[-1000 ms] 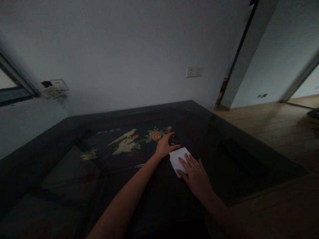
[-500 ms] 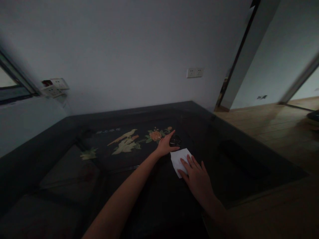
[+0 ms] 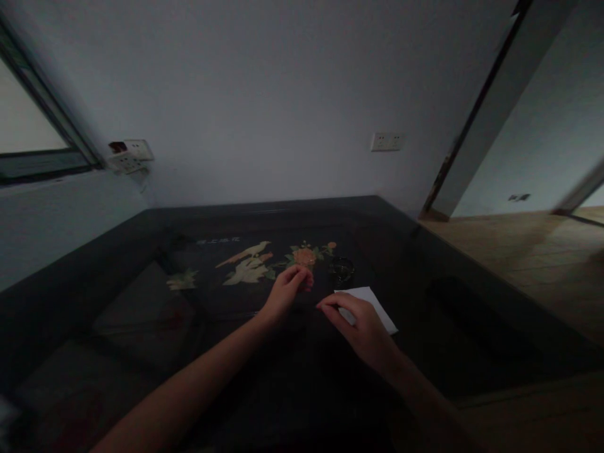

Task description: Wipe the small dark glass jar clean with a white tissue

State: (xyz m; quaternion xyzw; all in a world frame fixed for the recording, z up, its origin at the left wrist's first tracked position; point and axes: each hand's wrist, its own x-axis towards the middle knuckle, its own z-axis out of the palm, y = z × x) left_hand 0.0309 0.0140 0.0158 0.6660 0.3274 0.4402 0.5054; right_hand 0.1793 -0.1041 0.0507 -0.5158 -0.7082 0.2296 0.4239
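- Sockets (image 3: 387, 141) sit on the wall (image 3: 264, 126) behind our dark surface (image 3: 264, 212); a dish (image 3: 343, 270) stands just beyond the paper (image 3: 376, 307), near printed flowers (image 3: 304, 256).
- Half a second ago our left grip (image 3: 289, 286) curved round the dish and our right grip (image 3: 361, 318) lay spread on the paper; both have since curled closed, with nothing visible in them.
- Paper lies partly hidden behind our right grip; whether they touch, we cannot tell.
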